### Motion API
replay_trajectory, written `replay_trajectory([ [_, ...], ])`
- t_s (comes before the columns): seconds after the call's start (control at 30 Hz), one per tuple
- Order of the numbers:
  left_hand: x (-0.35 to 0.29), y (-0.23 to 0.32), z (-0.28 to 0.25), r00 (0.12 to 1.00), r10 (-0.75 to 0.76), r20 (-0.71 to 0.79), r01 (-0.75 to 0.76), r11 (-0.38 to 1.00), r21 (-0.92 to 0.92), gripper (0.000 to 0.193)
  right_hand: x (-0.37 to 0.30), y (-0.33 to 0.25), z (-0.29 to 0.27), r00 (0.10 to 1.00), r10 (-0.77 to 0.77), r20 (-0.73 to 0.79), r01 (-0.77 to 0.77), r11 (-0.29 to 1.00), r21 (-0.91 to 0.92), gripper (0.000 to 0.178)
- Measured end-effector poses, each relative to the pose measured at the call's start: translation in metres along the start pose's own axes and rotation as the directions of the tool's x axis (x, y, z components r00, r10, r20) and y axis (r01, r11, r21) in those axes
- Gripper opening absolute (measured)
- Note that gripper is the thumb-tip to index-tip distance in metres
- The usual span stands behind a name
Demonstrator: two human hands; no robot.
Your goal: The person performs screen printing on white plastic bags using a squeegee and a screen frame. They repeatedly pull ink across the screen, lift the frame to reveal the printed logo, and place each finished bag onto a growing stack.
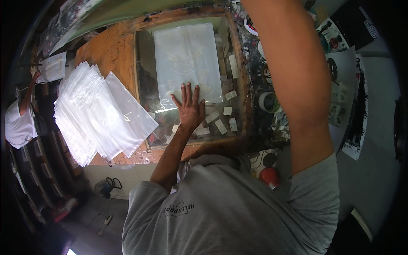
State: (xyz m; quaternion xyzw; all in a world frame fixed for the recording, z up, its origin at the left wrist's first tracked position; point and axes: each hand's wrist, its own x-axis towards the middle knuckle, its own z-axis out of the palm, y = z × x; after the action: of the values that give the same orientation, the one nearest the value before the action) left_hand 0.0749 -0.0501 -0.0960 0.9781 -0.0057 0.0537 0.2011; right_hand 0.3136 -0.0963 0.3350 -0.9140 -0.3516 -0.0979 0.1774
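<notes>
The left hand (190,108) lies palm down on the lower part of a clear plastic bag (187,46), its fingers spread and its grip open; it presses on the bag and holds nothing between thumb and fingers. The bag lies flat over the upper middle of a glass pane (146,85), which is set in a worn wooden tabletop (110,46). A faint crest with lettering shows in the middle of the bag, though through the glare I can't say whether it is on the plastic or beneath it. The right arm (297,76) stretches up past the top edge of the view, so the right hand is out of sight and I cannot tell how its grip stands.

To the left of the glass, a fanned pile of plastic bags (89,114) covers much of the wood, the rightmost one reaching over the pane's edge. Small pale scraps (220,126) are scattered around the lower right of the glass. Along the right side stands a paint-spotted row of items, among them a round white tub (268,102). At the far left, another person (21,123) in a white shirt reaches one arm toward a pale panel (54,67).
</notes>
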Motion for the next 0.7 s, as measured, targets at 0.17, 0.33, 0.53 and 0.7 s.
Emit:
replay_trajectory([
  [0.17,-0.001,-0.002,-0.002,1.0,0.019,0.016,-0.019,1.0,-0.024,0.063,0.002,0.0,-0.025,0.948,-0.03,0.316,-0.004,0.994,0.107,0.059],
  [0.33,0.005,0.011,-0.021,0.996,0.04,-0.076,-0.053,0.985,-0.166,0.06,-0.003,0.014,-0.002,0.997,-0.069,-0.032,0.069,0.998,0.002,0.041],
  [0.53,-0.014,0.033,-0.158,0.908,-0.332,-0.257,-0.098,0.428,-0.899,0.06,-0.122,-0.02,0.1,0.922,-0.179,-0.343,0.173,0.984,-0.049,0.031],
  [0.7,-0.077,0.021,-0.16,0.72,-0.426,0.548,0.142,-0.683,-0.717,0.055,-0.238,-0.026,0.216,0.996,-0.036,-0.077,0.035,0.999,-0.011,0.053],
])
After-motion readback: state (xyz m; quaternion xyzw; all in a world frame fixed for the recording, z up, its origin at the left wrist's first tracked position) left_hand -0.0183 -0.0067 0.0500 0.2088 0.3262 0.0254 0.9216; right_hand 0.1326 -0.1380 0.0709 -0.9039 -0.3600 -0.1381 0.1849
